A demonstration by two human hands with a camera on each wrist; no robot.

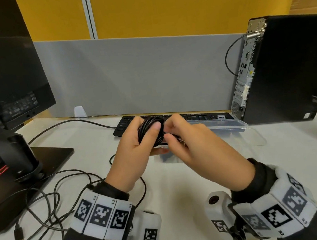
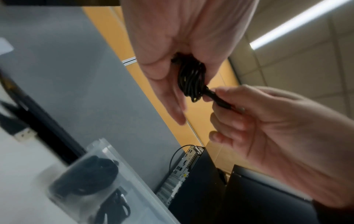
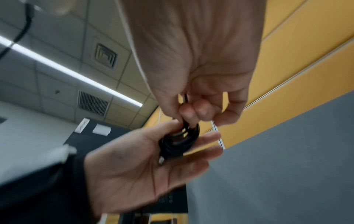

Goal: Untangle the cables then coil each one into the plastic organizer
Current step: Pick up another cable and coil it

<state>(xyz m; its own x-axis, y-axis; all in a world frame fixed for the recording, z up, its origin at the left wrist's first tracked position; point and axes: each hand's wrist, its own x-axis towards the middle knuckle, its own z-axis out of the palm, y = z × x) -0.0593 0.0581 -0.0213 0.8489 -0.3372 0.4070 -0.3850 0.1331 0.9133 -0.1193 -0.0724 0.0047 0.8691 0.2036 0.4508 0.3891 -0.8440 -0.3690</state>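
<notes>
Head view. The left hand is holding a small black coil above the counter, thumb lying across the loops and fingers underneath, probably so the turns cannot spring apart. The right hand is pinching the cable's free end at the coil's 4 o'clock edge, fingers curled in; judging from this, the tail is being tucked or wound off to finish the coil. The organizer is sitting open at 3 o'clock of the hands, close by, so the drop-in should be short. A loose cable is lying in slack loops at 8 o'clock, with its plug off to the side: likely the next one to coil. A keyboard is lying at 12 o'clock, partly hidden by the hands.

Left wrist view. The left hand is cupping the coil between palm and thumb. The right hand is gripping the connector between thumb and forefinger at the coil's 4 o'clock. The organizer at 7 o'clock is already holding dark coiled cable; how many, I cannot tell.

Right wrist view. Blurred. The right hand is nipping the top of the coil, which is resting on the left hand's nearly straight fingers.
</notes>
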